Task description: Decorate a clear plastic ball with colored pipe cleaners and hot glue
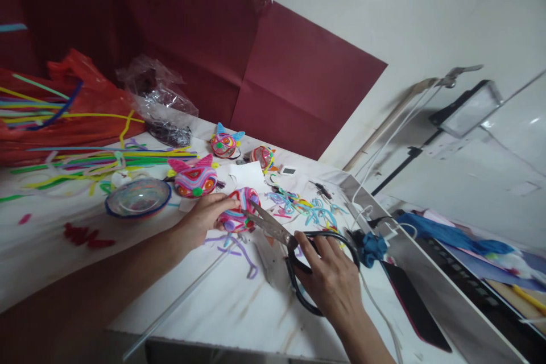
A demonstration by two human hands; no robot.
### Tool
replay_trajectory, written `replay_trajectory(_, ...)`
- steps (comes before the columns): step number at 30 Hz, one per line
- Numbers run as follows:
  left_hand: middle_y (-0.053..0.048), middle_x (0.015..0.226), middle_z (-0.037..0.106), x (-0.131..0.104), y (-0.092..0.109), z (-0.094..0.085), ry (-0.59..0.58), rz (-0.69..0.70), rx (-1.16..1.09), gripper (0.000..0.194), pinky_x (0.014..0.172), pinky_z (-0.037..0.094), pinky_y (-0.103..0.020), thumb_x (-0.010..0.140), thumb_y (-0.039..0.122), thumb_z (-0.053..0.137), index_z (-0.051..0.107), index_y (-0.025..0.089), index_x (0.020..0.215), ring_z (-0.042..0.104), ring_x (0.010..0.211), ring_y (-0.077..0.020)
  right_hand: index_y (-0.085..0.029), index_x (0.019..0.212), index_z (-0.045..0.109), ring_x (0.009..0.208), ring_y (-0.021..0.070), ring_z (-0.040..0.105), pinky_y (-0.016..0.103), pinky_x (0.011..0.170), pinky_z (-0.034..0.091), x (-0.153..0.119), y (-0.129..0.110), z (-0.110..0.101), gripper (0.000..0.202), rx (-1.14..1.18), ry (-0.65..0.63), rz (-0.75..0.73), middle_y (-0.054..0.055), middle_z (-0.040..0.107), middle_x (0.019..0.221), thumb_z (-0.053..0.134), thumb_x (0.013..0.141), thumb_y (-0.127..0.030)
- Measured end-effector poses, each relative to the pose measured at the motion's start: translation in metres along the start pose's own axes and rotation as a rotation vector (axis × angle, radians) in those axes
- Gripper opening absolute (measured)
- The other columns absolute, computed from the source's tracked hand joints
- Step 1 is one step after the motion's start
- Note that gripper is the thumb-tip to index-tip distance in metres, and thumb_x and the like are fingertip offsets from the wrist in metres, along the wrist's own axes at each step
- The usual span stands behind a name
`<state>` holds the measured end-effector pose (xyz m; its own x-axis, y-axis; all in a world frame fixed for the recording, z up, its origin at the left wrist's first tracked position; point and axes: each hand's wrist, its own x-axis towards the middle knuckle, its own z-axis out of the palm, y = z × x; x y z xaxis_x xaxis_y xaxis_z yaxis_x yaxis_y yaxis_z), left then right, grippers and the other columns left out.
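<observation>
My left hand (207,214) is closed on a round ornament (239,210) striped in pink, purple and blue, near the middle of the table. Black-handled scissors (277,230) are in my right hand (333,273), its fingers wrapped round the handles. The blades are slightly parted, and their tips lie at the right side of the ornament. Behind my left hand sits a pink-eared animal head (196,177) with orange eyes and a green nose. Purple pipe cleaner pieces (245,254) lie below the ornament.
Left are a glass bowl (139,198), red scraps (85,236) and a red bag (81,108) with pipe cleaners. Two smaller heads (224,144) stand behind. Blue cuttings (318,211) lie right, with a phone (416,304) near the table's raised edge. A clear rod (179,301) crosses the front.
</observation>
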<state>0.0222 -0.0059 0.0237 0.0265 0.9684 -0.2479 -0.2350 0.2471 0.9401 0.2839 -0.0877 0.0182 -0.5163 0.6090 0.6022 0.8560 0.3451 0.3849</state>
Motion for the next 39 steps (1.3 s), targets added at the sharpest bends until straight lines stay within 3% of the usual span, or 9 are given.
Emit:
replay_trajectory(6,0.000,0.066,0.064,0.001,-0.004,-0.001,-0.014,0.001,0.006,0.025,0.044,0.035,-0.018,0.057,0.035,0.081,0.071,0.017,0.071,0.050,0.052,-0.0093,-0.018,0.124,0.063,0.079,0.0233,0.056,0.033,0.068,0.040,-0.004,0.003,0.006,0.033,0.017,-0.009,0.005,0.008,0.064,0.089,0.062,0.091,-0.027)
replay_trajectory(15,-0.001,0.068,0.065,0.004,-0.007,-0.002,-0.025,-0.008,0.017,0.023,0.044,0.036,-0.019,0.060,0.034,0.080,0.070,0.017,0.072,0.051,0.051,-0.0097,-0.019,0.122,0.064,0.080,0.0224,0.056,0.032,0.069,0.041,-0.003,0.005,0.010,0.035,0.099,-0.036,0.041,0.005,0.062,0.085,0.067,0.088,-0.027)
replay_trajectory(24,-0.002,0.070,0.067,0.004,-0.008,-0.002,-0.034,-0.013,0.065,0.024,0.044,0.034,-0.019,0.059,0.036,0.080,0.072,0.018,0.072,0.051,0.052,-0.0110,-0.018,0.126,0.060,0.078,0.0224,0.055,0.031,0.067,0.039,-0.001,0.017,0.005,0.037,0.002,0.016,-0.093,0.007,0.062,0.086,0.061,0.089,-0.023)
replay_trajectory(35,-0.001,0.068,0.064,-0.002,-0.002,0.002,-0.036,0.000,0.042,0.025,0.044,0.034,-0.020,0.054,0.037,0.079,0.071,0.018,0.067,0.047,0.050,-0.0100,-0.016,0.119,0.064,0.081,0.0228,0.062,0.030,0.066,0.049,-0.002,0.008,0.013,0.034,0.337,-0.048,0.053,0.009,0.066,0.091,0.061,0.092,-0.037)
replay_trajectory(39,-0.002,0.070,0.066,0.001,-0.005,0.001,-0.023,-0.012,0.043,0.026,0.044,0.034,-0.020,0.054,0.037,0.080,0.073,0.018,0.070,0.048,0.051,-0.0105,-0.016,0.119,0.065,0.079,0.0238,0.061,0.031,0.066,0.048,-0.003,0.007,0.013,0.033,0.243,-0.030,0.034,0.008,0.065,0.087,0.063,0.091,-0.033)
